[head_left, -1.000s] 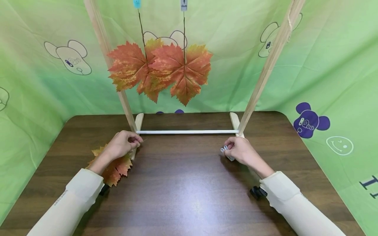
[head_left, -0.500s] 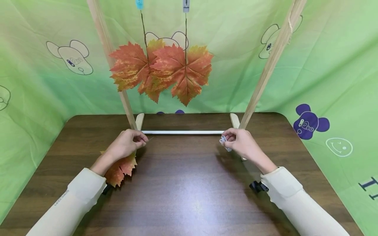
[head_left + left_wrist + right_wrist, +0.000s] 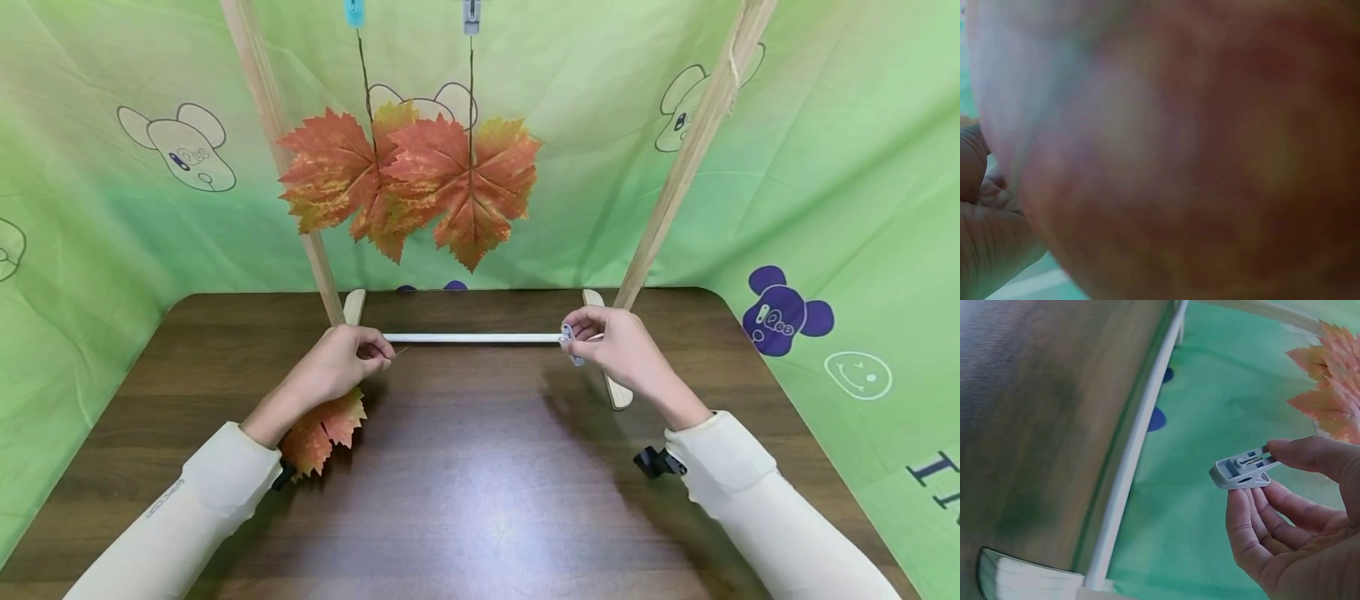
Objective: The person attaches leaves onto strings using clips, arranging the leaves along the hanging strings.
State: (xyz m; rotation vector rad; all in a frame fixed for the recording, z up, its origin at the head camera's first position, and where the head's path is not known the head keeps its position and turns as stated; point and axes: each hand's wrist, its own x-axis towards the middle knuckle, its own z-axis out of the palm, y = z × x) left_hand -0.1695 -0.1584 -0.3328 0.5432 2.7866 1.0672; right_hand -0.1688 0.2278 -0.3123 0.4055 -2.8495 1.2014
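Observation:
My left hand [image 3: 345, 362] pinches the thin stem of an orange-red artificial maple leaf [image 3: 324, 433]. The leaf sits below that hand and wrist, partly covered by them; up close its blurred surface [image 3: 1166, 144] fills most of the left wrist view. On the right, my right hand [image 3: 618, 350] holds a pale grey clothespin [image 3: 1244, 469] between thumb and fingertips. Two more maple leaves, a left one [image 3: 330, 171] and a right one [image 3: 472, 187], hang by their stems from a blue clip [image 3: 355, 12] and a grey clip [image 3: 471, 17], overlapping each other.
A wooden frame has a left post [image 3: 258, 100], a right post [image 3: 697, 150] and a low white crossbar [image 3: 472, 338] between them. It stands on a brown table [image 3: 480, 467]. Patterned green cloth [image 3: 585, 200] surrounds the table's back and sides.
My left hand has moved right and slightly up in the head view, with the leaf following. My right hand has risen with the clothespin to the crossbar's height in that view.

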